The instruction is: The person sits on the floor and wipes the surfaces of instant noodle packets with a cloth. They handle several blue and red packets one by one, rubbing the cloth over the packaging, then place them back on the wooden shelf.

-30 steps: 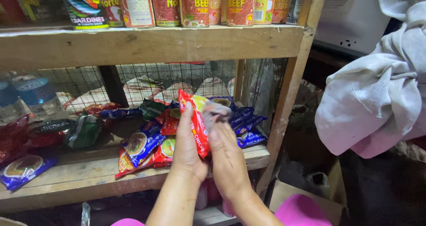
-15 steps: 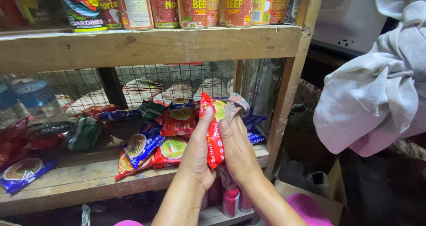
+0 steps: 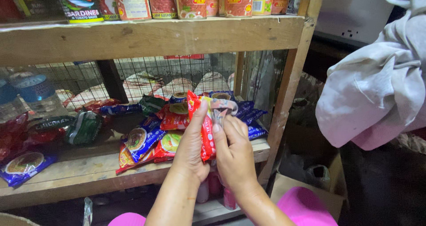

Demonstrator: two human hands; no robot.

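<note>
Holding a red and yellow snack packet (image 3: pixel 205 130) upright in front of the lower wooden shelf (image 3: pixel 80 175), the left hand (image 3: pixel 191 148) is seen with its thumb raised along the packet's front and its fingers closed around the back edge. A small folded paper or wrapper (image 3: pixel 221 108), pinkish-grey, is pinched between the thumb and fingertips of the right hand (image 3: pixel 233 153), just beside the packet's top and touching or nearly touching it; which cannot be told. The packet is judged light, thin and crinkly, its film likely slippery, so a grip along the sealed edge or flat across both faces is thought safest; hard squeezing could crush whatever is inside. The folded piece is judged very light and soft, easily dropped, best kept pinched near its fold. Behind the hands, a heap of flat noodle packets (image 3: pixel 146 139) in blue, red and green is noted on the shelf, with dark packets (image 3: pixel 84 126) and a water bottle (image 3: pixel 37 93) further left. Tins (image 3: pixel 191 0) are lined along the upper shelf (image 3: pixel 151 35), their tops cut off by the frame. A pale cloth bundle (image 3: pixel 377 88) hangs at right. The packet's lower end is hidden behind the hands, and the nature of the folded piece cannot be made out.
</note>
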